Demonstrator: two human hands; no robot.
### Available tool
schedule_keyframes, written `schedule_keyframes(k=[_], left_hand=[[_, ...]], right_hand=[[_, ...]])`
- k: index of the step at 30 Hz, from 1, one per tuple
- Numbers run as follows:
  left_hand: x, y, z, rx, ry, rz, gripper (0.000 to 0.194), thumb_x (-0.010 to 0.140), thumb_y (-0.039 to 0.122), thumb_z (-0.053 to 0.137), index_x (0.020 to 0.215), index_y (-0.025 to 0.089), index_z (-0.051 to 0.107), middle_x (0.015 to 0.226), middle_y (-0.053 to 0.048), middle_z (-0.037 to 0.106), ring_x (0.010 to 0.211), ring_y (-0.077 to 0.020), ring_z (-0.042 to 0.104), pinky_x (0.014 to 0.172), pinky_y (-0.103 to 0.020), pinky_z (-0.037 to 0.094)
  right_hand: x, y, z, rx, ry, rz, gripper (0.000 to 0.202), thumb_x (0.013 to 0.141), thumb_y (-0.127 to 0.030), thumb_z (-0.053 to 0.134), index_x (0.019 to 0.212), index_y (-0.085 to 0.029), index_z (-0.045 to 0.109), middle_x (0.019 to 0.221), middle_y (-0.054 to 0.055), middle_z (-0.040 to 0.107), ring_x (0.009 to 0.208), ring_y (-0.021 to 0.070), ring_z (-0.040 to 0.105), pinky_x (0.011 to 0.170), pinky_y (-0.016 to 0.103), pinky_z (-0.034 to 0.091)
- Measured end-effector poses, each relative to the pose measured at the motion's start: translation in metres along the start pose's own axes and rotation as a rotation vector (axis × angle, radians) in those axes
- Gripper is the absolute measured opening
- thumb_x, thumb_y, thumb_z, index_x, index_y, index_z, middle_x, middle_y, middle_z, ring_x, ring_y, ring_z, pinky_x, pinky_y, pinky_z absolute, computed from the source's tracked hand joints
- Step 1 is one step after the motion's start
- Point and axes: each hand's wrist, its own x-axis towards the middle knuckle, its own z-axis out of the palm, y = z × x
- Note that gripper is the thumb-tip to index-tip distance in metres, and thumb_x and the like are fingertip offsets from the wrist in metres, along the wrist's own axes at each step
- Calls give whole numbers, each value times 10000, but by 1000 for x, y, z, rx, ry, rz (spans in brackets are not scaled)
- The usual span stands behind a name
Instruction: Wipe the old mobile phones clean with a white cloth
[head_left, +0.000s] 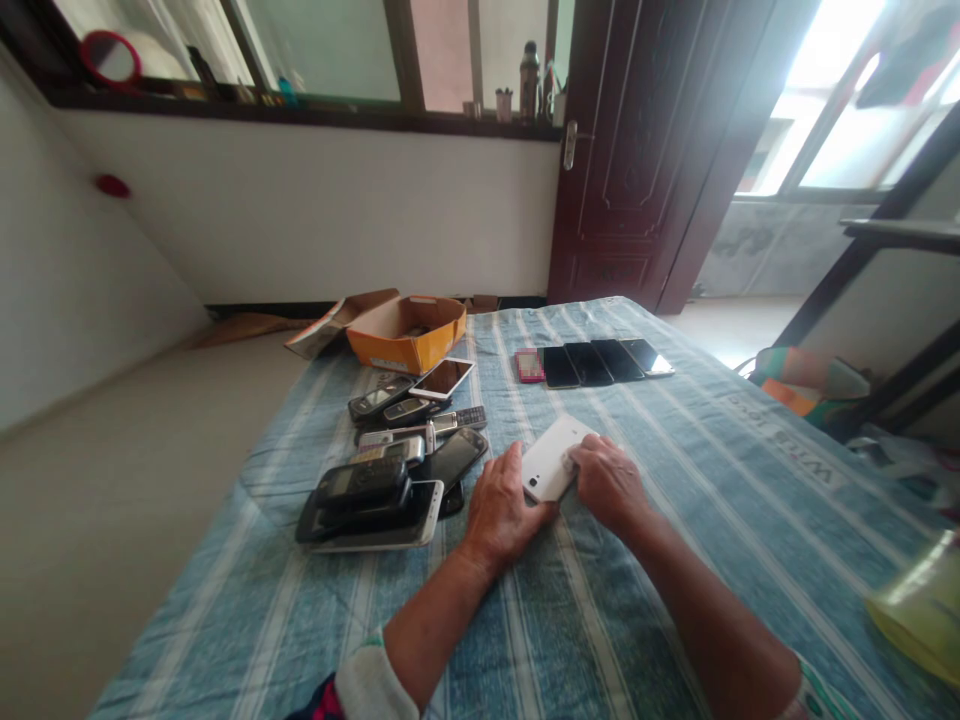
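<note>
A white smartphone [553, 462] lies back side up on the striped cloth, its camera toward the near left. My left hand [501, 512] grips its near left edge, thumb along the bottom and fingers along the side. My right hand [611, 482] is closed over the phone's right side, fingers bunched on a small whitish wad [571, 456] that looks like tissue or cloth and is partly hidden. Left of my hands is a heap of old mobile phones [367, 480]. Beyond the white phone, several dark-screened smartphones [592, 363] lie in a row beside a small pink-edged device [529, 366].
An open orange cardboard box [409, 345] stands at the far left of the blue striped cloth [675, 440]. A yellow translucent object [919, 610] sits at the right edge. Behind are a brown door [637, 150] and a window ledge [315, 112] with bottles.
</note>
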Motion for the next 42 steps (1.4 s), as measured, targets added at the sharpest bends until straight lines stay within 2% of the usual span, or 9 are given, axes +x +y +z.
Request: schedule_keyframes(k=[3, 8, 13, 16, 23, 27, 32, 35, 42], left_hand=[[-1, -6, 3, -71, 31, 12, 847, 632, 324, 735, 1376, 145, 372, 1298, -154, 561, 1202, -322, 522, 1029, -452, 420], [-2, -18, 12, -146, 79, 42, 905, 655, 318, 703, 1424, 105, 277, 1301, -199, 545, 1197, -339, 534, 1009, -489, 444], [-7, -29, 19, -169, 157, 155, 933, 725, 375, 668, 1470, 134, 160, 1425, -215, 418, 1324, -357, 414, 1079, -533, 376], [-10, -33, 21, -178, 215, 209, 892, 789, 343, 612, 1488, 138, 97, 1446, -216, 388, 1336, -353, 401, 1082, -542, 376], [-10, -32, 21, -195, 254, 167, 927, 770, 382, 686, 1486, 151, 145, 1419, -201, 430, 1297, -370, 453, 1050, -549, 427], [-8, -28, 18, -177, 206, 97, 954, 717, 358, 732, 1466, 129, 187, 1407, -213, 447, 1301, -369, 449, 1044, -563, 426], [-6, -28, 19, -150, 164, 27, 998, 625, 251, 770, 1452, 136, 222, 1404, -208, 459, 1308, -366, 441, 1059, -555, 396], [-6, -29, 19, -143, 157, 34, 965, 633, 247, 759, 1442, 132, 247, 1393, -211, 470, 1303, -366, 449, 1059, -553, 393], [-7, -30, 16, -155, 170, 117, 927, 689, 305, 739, 1447, 147, 229, 1388, -195, 480, 1288, -342, 473, 1044, -528, 420]], right_hand=[[-3, -6, 6, 56, 32, -66, 268, 874, -87, 418, 820, -170, 667, 937, 76, 629, 936, 219, 509, 799, 311, 347], [-5, -26, 15, 204, 41, -329, 163, 867, -108, 506, 822, -176, 647, 920, 46, 625, 934, 196, 494, 835, 302, 352], [15, -36, 16, 288, -7, -506, 108, 859, -154, 562, 841, -183, 665, 893, 38, 633, 936, 188, 496, 822, 304, 364], [28, -42, 22, 288, 8, -577, 95, 820, -152, 591, 863, -170, 674, 901, 50, 642, 908, 200, 496, 795, 329, 362], [46, -42, 29, 198, 19, -627, 88, 776, -183, 615, 849, -162, 660, 869, 44, 638, 818, 193, 485, 767, 341, 336], [53, -35, 24, 143, 18, -580, 100, 807, -187, 587, 883, -168, 649, 847, 39, 628, 792, 186, 476, 738, 331, 320], [63, -23, 18, 71, 5, -489, 106, 822, -125, 545, 815, -177, 637, 834, 40, 617, 796, 181, 474, 738, 328, 308], [64, -23, 20, 43, 38, -451, 130, 834, -110, 522, 806, -170, 634, 833, 52, 616, 810, 189, 470, 769, 339, 309], [56, -32, 26, 103, 25, -583, 87, 829, -159, 552, 854, -169, 634, 844, 38, 622, 803, 187, 464, 736, 326, 318]])
